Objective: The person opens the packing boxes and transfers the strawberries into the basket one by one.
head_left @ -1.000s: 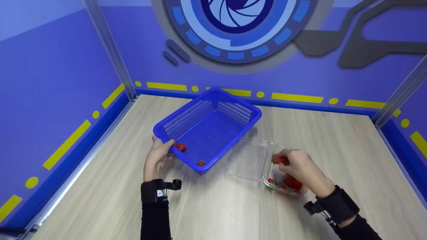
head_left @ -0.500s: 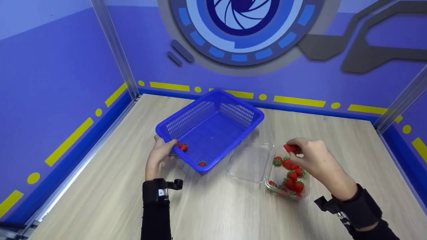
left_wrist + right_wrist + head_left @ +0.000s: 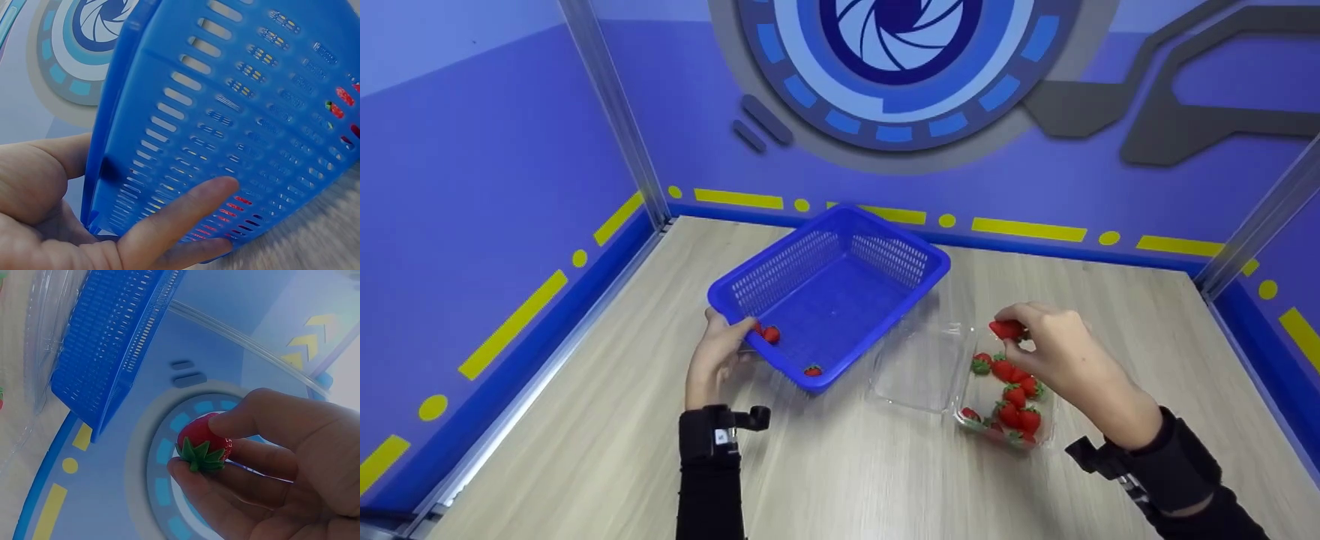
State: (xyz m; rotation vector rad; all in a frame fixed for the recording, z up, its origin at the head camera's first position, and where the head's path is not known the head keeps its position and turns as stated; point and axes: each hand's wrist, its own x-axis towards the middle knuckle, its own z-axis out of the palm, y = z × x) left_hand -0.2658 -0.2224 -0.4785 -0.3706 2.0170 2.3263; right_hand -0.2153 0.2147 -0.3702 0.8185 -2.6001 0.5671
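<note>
At right of frame, your right hand pinches a strawberry near the clear clamshell; the blue slotted basket, rim gripped by your left hand, lies leftward at centre, long axis running lower left to upper right.

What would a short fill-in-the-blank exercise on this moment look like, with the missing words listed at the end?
1. The left hand grips a basket whose colour is ____.
2. The fruit pinched in the right hand is a ____.
3. Of such fruit, the basket shows ____ pieces than the clear container.
4. The container's lid is not closed but ____.

Missing words: blue; strawberry; fewer; open.
</note>
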